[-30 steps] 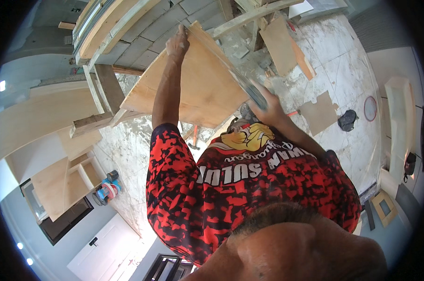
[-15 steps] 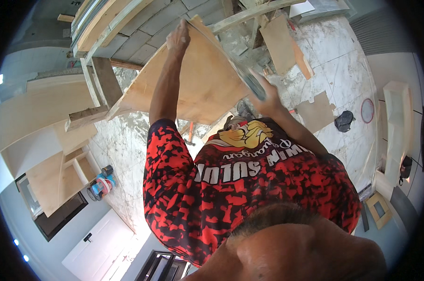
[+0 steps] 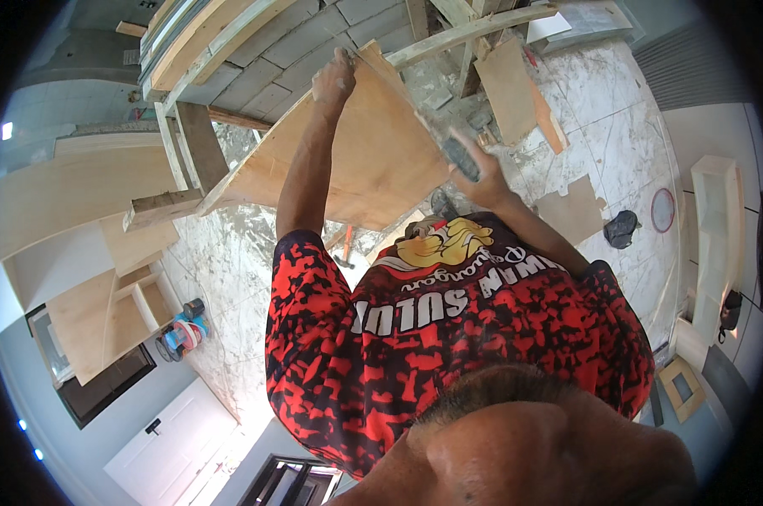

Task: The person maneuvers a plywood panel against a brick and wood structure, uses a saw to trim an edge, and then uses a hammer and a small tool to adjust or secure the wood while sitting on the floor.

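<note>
Head view showed the right hand [image 3: 476, 173] had slid lower along the plywood sheet [image 3: 360, 160], fingers wrapped around a dark sanding block [image 3: 461, 158]. Left hand [image 3: 334, 78] gripped the sheet's top edge, tilted over the stained tile floor [image 3: 617, 110]. Beyond lay a round red-rimmed disc [image 3: 662, 210].

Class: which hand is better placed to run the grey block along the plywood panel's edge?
Right, probably. The right hand holds the grey block against the plywood panel edge; the left hand grips the panel's far corner, steadying it.
</note>
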Demonstrator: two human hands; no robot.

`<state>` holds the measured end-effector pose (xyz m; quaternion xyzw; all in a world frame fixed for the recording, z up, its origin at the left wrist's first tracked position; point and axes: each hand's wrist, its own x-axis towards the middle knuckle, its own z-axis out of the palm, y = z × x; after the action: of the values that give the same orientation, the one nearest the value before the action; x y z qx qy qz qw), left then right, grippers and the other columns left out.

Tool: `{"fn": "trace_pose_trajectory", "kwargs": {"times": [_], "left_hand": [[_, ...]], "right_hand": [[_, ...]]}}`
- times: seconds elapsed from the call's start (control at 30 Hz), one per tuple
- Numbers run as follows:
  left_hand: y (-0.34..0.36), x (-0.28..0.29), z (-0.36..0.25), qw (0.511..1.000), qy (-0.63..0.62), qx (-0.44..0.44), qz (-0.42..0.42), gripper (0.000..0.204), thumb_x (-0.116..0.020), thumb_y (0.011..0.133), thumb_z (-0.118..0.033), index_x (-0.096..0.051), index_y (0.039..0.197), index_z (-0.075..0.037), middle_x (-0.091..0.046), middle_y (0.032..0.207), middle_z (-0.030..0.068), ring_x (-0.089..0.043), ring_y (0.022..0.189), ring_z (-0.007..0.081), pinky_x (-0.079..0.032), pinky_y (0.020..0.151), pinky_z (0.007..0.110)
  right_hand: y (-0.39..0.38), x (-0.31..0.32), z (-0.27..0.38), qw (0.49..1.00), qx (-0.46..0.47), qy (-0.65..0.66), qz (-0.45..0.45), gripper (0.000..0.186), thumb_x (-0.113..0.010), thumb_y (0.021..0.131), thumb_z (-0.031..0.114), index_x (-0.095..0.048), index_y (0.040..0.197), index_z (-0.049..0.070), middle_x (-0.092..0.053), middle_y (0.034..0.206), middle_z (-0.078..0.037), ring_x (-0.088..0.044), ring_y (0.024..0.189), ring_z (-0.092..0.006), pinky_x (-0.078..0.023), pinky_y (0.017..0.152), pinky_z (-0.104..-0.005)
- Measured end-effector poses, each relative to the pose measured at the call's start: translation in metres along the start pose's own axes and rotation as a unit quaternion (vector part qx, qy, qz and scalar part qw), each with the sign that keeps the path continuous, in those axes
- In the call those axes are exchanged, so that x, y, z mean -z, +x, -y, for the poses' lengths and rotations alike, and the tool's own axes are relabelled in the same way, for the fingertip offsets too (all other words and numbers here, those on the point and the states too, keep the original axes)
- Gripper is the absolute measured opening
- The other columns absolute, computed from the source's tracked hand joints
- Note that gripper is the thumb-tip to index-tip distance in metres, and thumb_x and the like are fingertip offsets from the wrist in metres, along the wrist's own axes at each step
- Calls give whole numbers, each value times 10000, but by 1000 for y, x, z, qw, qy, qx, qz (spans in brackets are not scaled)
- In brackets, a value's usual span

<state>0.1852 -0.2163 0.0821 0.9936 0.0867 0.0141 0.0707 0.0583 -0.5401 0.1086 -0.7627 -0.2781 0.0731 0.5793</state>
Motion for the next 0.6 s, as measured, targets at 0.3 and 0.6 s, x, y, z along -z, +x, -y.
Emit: {"fn": "trace_pose_trajectory", "kwargs": {"times": [0.3, 0.6], "left_hand": [[7, 8, 9, 999, 10, -35, -4, 254, -490, 893, -298, -543, 1007, -77, -660, 893, 189, -632, 879, 386, -493, 751, 483], [29, -17, 30, 1000, 2, 5, -3, 286, -515, 877, -333, -573, 1044, -108, -646, 1001, 174, -609, 979, 355, -487, 790, 460]], "right_hand": [[-26, -12, -73, 998, -44, -29, 17, 598, -588, 806, 93, -377, 1358, 2, -544, 1228, -229, -554, 1134, -300, -425, 954, -347], [-43, 67, 42, 995, -51, 58, -66, 526, -571, 779, -7, -448, 1285, -80, -611, 1086, -149, -578, 943, -147, -455, 842, -264]]}}
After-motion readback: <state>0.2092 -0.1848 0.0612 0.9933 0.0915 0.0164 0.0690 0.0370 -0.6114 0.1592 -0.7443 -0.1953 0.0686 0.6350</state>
